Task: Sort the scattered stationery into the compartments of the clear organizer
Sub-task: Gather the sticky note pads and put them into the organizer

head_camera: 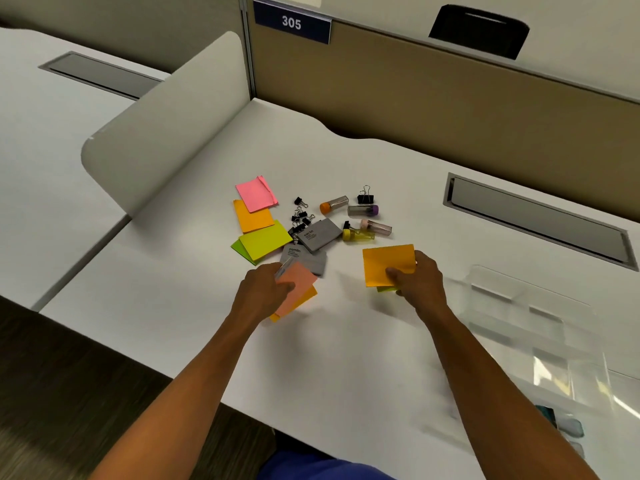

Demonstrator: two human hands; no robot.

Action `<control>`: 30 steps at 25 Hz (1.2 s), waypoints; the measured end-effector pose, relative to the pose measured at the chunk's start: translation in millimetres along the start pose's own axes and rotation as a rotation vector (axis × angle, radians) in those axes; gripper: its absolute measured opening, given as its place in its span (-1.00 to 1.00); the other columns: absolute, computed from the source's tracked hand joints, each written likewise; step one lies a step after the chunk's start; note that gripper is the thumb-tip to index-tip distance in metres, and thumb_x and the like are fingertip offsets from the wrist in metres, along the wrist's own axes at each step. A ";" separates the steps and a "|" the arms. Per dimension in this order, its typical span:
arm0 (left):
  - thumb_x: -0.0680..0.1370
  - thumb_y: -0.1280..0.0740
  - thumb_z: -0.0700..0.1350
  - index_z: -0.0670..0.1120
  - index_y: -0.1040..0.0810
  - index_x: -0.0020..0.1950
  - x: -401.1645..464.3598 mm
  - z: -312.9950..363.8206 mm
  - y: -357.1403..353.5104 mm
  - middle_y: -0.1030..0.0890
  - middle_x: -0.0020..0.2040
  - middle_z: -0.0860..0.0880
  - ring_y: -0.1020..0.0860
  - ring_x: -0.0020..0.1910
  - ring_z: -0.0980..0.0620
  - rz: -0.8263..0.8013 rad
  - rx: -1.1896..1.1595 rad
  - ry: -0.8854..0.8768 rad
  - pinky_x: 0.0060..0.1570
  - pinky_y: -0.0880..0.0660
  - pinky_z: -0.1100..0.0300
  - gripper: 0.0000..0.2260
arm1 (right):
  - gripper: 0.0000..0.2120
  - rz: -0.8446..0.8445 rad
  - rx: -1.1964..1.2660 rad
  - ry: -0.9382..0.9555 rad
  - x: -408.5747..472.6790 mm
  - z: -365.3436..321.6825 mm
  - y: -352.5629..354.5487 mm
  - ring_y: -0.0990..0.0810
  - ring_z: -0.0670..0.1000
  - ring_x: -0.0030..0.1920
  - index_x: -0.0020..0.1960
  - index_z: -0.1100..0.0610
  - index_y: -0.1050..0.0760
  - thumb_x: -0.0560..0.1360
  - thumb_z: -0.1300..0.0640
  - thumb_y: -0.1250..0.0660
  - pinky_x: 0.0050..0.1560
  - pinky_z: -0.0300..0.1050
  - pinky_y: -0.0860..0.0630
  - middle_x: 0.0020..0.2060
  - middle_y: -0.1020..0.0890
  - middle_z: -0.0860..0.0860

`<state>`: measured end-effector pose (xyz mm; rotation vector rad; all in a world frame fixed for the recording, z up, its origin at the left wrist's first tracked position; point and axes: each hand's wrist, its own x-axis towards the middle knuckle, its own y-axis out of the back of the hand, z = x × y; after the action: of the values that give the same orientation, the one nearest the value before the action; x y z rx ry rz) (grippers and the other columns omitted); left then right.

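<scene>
My right hand [420, 280] grips an orange sticky-note pad [388, 263] with a green pad under it, lifted just left of the clear organizer [540, 327]. My left hand [266, 289] pinches a salmon-pink pad [299, 284] stacked on an orange one. On the white desk lie a pink pad [256, 194], an orange pad [250, 218], yellow-green pads [264, 241], two grey eraser boxes [318, 234], several black binder clips [300, 216] and small clear tubes [334, 204] with coloured caps.
A curved white divider panel [162, 133] stands to the left of the pile. A grey cable tray slot [533, 216] is set in the desk at the right. The tan partition [450, 98] closes the back. The desk's front edge runs close below my arms.
</scene>
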<state>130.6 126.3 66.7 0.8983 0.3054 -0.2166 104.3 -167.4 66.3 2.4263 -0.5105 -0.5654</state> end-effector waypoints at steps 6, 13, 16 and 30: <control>0.61 -0.24 -0.11 -0.10 -0.33 0.46 -24.3 62.9 -27.1 -0.48 0.31 -0.15 -0.50 0.14 -0.13 0.001 -0.154 -0.032 -0.07 -0.50 0.12 -0.59 | -0.44 0.097 0.235 0.015 -24.9 34.4 84.2 -0.57 0.20 0.13 0.47 0.21 -0.30 0.55 0.11 -0.39 -0.14 -0.02 -0.63 0.33 -0.47 0.18; 0.50 -0.39 -0.10 -0.11 -0.59 0.13 -53.3 149.4 -69.2 -0.62 0.01 -0.05 -0.56 -0.06 0.00 -0.044 -0.286 -0.246 -0.26 -0.40 0.22 -0.78 | -0.48 0.312 0.356 -0.011 -56.7 93.6 171.5 -0.55 0.21 0.17 0.46 0.17 -0.30 0.57 0.12 -0.37 -0.14 -0.05 -0.62 0.33 -0.45 0.16; 0.50 -0.41 -0.10 -0.09 -0.59 0.14 -63.9 190.7 -98.0 -0.62 0.03 -0.03 -0.56 -0.02 -0.02 -0.083 -0.277 -0.327 -0.13 -0.43 0.18 -0.77 | -0.52 0.357 0.413 -0.042 -71.3 119.7 196.2 -0.54 0.22 0.19 0.45 0.17 -0.31 0.59 0.14 -0.34 -0.12 -0.03 -0.62 0.32 -0.46 0.16; 0.52 -0.32 -0.20 -0.12 -0.56 0.21 -61.6 280.0 -219.2 -0.55 0.23 -0.13 -0.53 0.14 -0.11 -0.358 0.212 -0.604 0.00 -0.47 0.12 -0.73 | -0.59 0.448 0.489 -0.163 -100.8 179.4 230.3 -0.57 0.20 0.11 0.42 0.14 -0.34 0.60 0.18 -0.31 -0.13 -0.04 -0.62 0.21 -0.50 0.10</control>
<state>52.4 -225.1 91.3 0.9378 -0.1266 -0.8446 -121.5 -374.7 104.5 2.5878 -1.3547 -0.4825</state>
